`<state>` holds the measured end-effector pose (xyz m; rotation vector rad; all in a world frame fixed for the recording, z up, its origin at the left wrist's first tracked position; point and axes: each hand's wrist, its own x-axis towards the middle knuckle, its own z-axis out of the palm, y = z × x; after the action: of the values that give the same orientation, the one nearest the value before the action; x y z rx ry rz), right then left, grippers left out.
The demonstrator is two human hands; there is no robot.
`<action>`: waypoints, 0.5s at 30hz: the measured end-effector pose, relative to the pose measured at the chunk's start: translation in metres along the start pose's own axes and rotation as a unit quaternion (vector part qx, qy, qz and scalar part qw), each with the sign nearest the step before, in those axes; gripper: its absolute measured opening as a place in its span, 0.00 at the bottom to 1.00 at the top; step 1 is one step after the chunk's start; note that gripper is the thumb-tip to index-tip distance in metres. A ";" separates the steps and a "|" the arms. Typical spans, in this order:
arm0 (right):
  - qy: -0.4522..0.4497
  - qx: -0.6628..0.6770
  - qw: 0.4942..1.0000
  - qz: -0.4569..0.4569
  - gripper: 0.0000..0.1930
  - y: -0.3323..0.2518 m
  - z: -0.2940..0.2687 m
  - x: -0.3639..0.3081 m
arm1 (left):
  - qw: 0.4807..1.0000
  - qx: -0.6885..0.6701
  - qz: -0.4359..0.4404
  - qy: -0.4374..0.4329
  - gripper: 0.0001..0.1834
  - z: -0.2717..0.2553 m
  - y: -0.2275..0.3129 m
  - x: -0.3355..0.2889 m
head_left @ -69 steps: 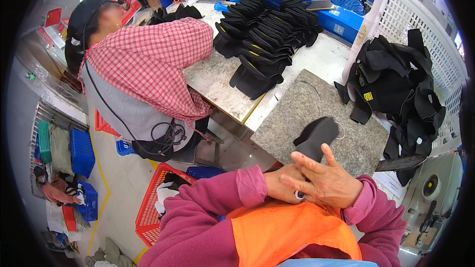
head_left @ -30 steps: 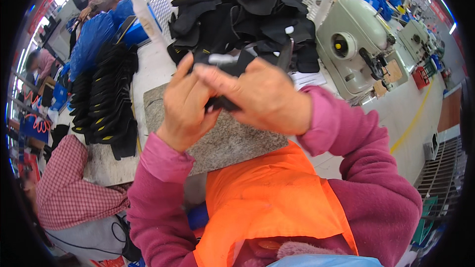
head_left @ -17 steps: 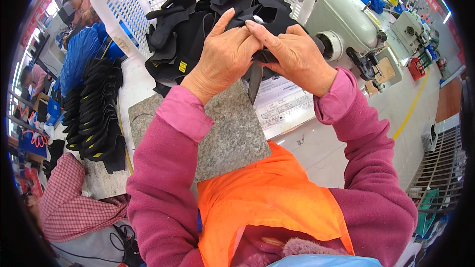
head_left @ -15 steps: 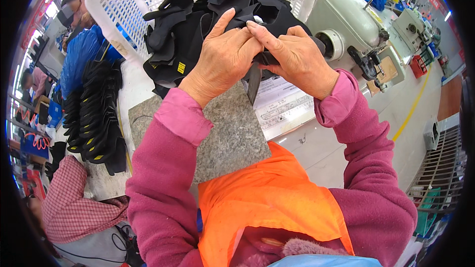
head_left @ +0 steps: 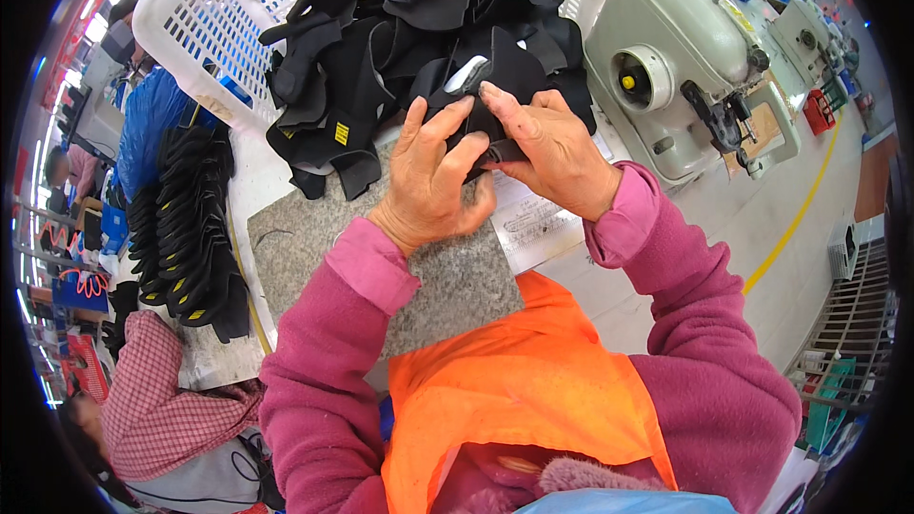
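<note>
Evidently the work is partway along, judging by what the head view shows: the black piece is up between both hands, in front of the white basket and above the edge of the stone-patterned slab, not set down anywhere. The right hand pinches it, thumb laid along the top and fingers curled beneath. The left hand meets it from the other side with bent fingertips; whether those fingers actually clasp it or merely press against it, I cannot tell, since the dark material hides the contact. Behind, a loose heap of black pieces lies in and spills out of the basket, one bearing a yellow label; these look unsorted and probably remain to be handled. To the left, overlapping rows of black pieces lie neatly ordered, which suggests that portion is done, though by whom the view does not show. A printed sheet lies just beside the slab, partly under the right hand, and a pale green machine stands to the right, touched by neither hand.
</note>
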<state>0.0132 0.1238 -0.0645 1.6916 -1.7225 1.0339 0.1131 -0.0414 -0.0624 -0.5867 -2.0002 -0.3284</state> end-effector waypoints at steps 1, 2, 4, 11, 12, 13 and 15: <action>0.006 0.002 1.000 -0.005 0.48 0.000 0.001 0.001 | 1.000 -0.011 -0.006 -0.002 0.21 -0.003 0.000 0.002; 0.018 0.000 1.000 -0.005 0.49 -0.001 0.001 0.002 | 0.995 -0.068 -0.067 0.001 0.20 -0.006 0.000 0.006; 0.036 -0.002 0.999 -0.010 0.47 -0.005 0.003 0.004 | 0.965 -0.199 -0.171 0.022 0.18 -0.012 -0.002 0.018; -0.005 -0.057 0.998 0.003 0.38 -0.004 0.001 0.002 | 0.956 -0.083 -0.244 -0.142 0.11 -0.025 -0.008 0.081; -0.020 -0.046 0.999 -0.003 0.38 -0.005 0.001 0.001 | 0.943 -0.057 -0.275 -0.180 0.10 -0.028 -0.006 0.087; -0.010 -0.023 1.000 -0.010 0.39 -0.004 -0.001 0.000 | 0.966 -0.010 -0.179 -0.186 0.10 -0.028 -0.006 0.093; -0.008 -0.017 1.000 -0.005 0.39 -0.005 -0.002 0.000 | 0.966 0.074 -0.120 -0.218 0.09 -0.029 -0.008 0.100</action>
<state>0.0175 0.1254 -0.0623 1.6897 -1.7313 0.9830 0.0907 -0.0351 0.0390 -0.3400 -2.5042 -0.2020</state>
